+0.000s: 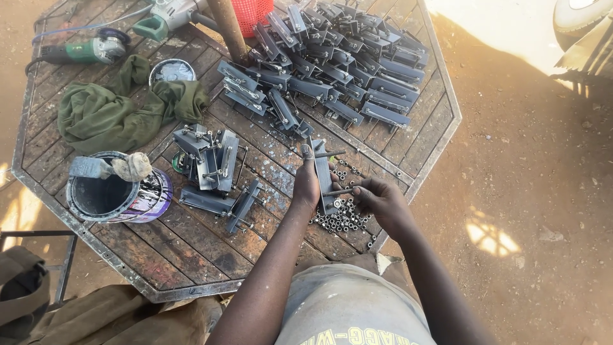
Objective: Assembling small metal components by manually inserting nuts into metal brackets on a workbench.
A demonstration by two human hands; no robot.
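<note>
Nearest the cam: the person's grey shorts (pixel 348 306) and both forearms reaching fwd over the edge of a worn wooden table (pixel 191 249). Left hand (pixel 306 182) is closed round a dark metal bracket (pixel 322 176) held on edge near the table's front right; right hand (pixel 380 198) pinches a bolt (pixel 338 191) w/ fingertips, its end at the bracket's side. Just below the hands lies a heap of loose nuts (pixel 341 220). Progress, by my guess: a big pile of brackets w/ bolts (pixel 338 61) fills the far side, prob. done; a small cluster of brackets (pixel 214 166) sits left of the hands, can't tell if finished. Plenty of nuts left, so the work looks well along but not over. Also on the table: paint can (pixel 118 191) w/ brush, green cloth (pixel 121 108), angle grinder (pixel 86 50).
</note>
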